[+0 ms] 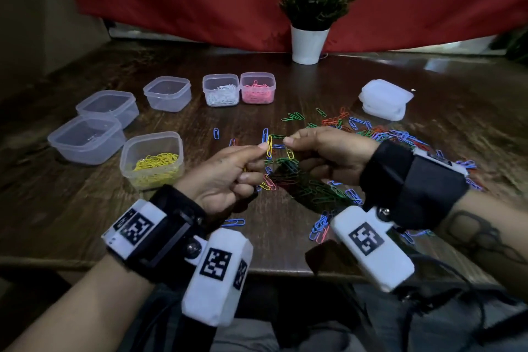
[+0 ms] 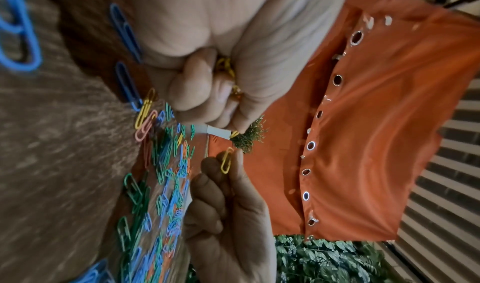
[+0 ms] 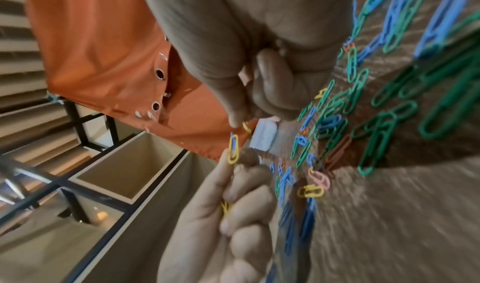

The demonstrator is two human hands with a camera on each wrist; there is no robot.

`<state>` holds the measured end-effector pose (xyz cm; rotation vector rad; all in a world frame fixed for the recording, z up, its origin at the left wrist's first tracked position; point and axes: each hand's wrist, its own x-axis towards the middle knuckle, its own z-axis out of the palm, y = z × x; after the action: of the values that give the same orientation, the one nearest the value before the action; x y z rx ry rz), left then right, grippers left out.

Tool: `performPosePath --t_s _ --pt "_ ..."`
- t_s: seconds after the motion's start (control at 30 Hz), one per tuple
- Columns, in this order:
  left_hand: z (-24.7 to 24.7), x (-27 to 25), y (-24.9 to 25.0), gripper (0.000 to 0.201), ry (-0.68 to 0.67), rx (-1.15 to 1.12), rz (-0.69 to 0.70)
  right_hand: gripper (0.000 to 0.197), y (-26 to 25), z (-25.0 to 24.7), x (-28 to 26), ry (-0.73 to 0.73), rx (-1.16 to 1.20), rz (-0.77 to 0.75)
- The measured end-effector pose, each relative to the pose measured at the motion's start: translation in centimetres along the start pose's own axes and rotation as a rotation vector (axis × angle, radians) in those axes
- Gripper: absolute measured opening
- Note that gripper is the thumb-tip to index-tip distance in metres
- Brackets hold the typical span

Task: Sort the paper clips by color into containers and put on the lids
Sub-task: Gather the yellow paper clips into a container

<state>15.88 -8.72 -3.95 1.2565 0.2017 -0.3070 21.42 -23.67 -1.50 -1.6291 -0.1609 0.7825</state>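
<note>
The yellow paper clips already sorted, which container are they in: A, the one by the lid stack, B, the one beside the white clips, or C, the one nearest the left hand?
C: the yellow paper clips lie in the container just beyond the left hand.

Six tubs on the desk (image 1: 285,237): three bare (image 1: 167,93) (image 1: 107,106) (image 1: 85,138), one of white clips (image 1: 221,90), one of pink (image 1: 257,88), one of yellow (image 1: 153,158). One stack of lids (image 1: 384,100), too tight to count. One potted plant (image 1: 310,8). Two hands (image 1: 225,174) (image 1: 328,154), each pinching one yellow clip (image 1: 269,146) (image 1: 290,154). Loose clips (image 1: 385,134) beyond counting
</note>
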Motion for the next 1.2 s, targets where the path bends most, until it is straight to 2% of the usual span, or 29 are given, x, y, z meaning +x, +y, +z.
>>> performPosePath --t_s 0.13,0.4,0.57,0.63,0.7,0.73,0.8,0.87,0.93,1.0,1.07,1.1,1.2 --pt "0.0 0.1 -0.2 0.031 -0.011 -0.028 -0.004 0.035 0.5 0.5 -0.2 0.009 0.036 -0.014" --pt "0.8 0.0 -0.6 0.025 -0.035 -0.031 -0.015 0.035 0.4 1.6 0.0 -0.07 0.088 -0.027" --pt "0.7 0.3 -0.1 0.027 0.037 -0.048 -0.003 0.034 -0.4 1.8 -0.1 0.01 -0.038 -0.087" --pt "0.4 0.5 0.1 0.025 0.056 -0.031 -0.066 0.034 -0.6 1.0 0.2 0.034 -0.044 -0.006" --pt "-0.1 0.7 0.2 0.023 0.095 0.15 -0.101 0.036 -0.8 -0.1 0.3 0.096 -0.087 0.073" --pt "-0.3 0.6 0.4 0.023 0.119 0.295 -0.094 0.037 -0.8 -0.7 0.3 0.144 -0.143 0.066" --pt "-0.8 0.4 1.0 0.021 0.162 0.531 -0.037 0.038 -1.2 -1.4 0.2 0.208 -0.258 0.004" --pt "-1.3 0.3 1.8 0.023 0.194 0.568 0.038 0.034 -1.9 -1.0 0.0 0.216 -0.298 -0.078" --pt "-1.8 0.1 2.4 0.028 0.228 0.367 0.097 0.031 -3.0 0.7 0.1 0.18 -0.292 -0.169" --pt "-2.5 -0.3 2.8 0.032 0.235 -0.096 0.06 0.029 -4.1 3.4 0.6 0.123 -0.326 -0.242" --pt "-3.3 -1.5 2.6 0.029 0.188 -0.537 -0.01 0.026 -5.1 6.6 1.2 0.049 -0.483 -0.283" --pt "-3.8 -1.9 2.3 0.026 0.175 -0.648 -0.013 0.024 -5.5 8.1 1.5 0.02 -0.602 -0.301" --pt "-5.1 -2.6 1.4 0.025 0.226 -0.777 0.061 0.023 -6.4 11.3 1.9 -0.019 -0.973 -0.376"
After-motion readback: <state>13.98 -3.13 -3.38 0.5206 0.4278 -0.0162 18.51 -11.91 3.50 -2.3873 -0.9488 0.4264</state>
